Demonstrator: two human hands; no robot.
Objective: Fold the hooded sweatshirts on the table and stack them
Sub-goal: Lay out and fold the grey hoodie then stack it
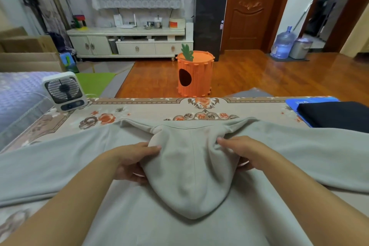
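Observation:
A pale grey-green hooded sweatshirt [299, 156] lies spread flat across the table, its sleeves stretched out to both sides. Its hood [191, 168] is turned down over the body, its point towards me. My left hand [133, 162] grips the hood's left edge, thumb on top and fingers underneath. My right hand [243, 152] grips the hood's right edge in the same way. A folded black garment [335, 115] lies at the table's far right.
The table [151, 110] wears a floral cloth. A small white fan [63, 90] stands at its far left corner. A blue mat [293, 103] lies under the black garment. An orange carrot-shaped cat house [196, 74] stands on the wooden floor beyond the table.

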